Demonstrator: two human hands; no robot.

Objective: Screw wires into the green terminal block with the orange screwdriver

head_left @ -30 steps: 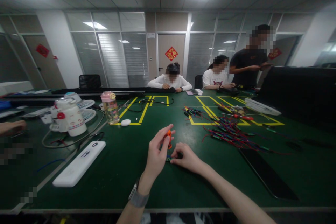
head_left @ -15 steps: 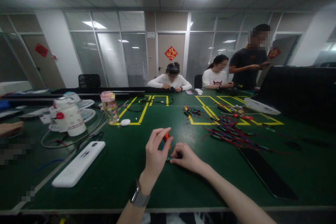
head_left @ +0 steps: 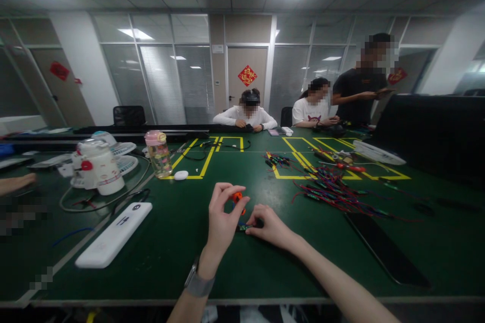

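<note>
My left hand (head_left: pixel 223 217) is raised a little above the green table (head_left: pixel 182 242), its fingers pinched round the orange handle of a small screwdriver (head_left: pixel 237 197) that points down. My right hand (head_left: pixel 270 226) rests on the table just to the right, fingertips pressed on a small dark green part (head_left: pixel 242 228) that lies under the screwdriver tip. A watch sits on my left wrist.
A heap of red and black wired parts (head_left: pixel 329 189) lies to the right, with a dark flat slab (head_left: pixel 384 247) nearer. On the left are a white oblong device (head_left: pixel 113 234), a pink-lidded bottle (head_left: pixel 159 154), a white jug (head_left: pixel 100 166) and cables. Three people are at the far end.
My left fingers have closed round the orange screwdriver handle and turned it between them; before, they were more spread. My right hand has stayed on the small part.
</note>
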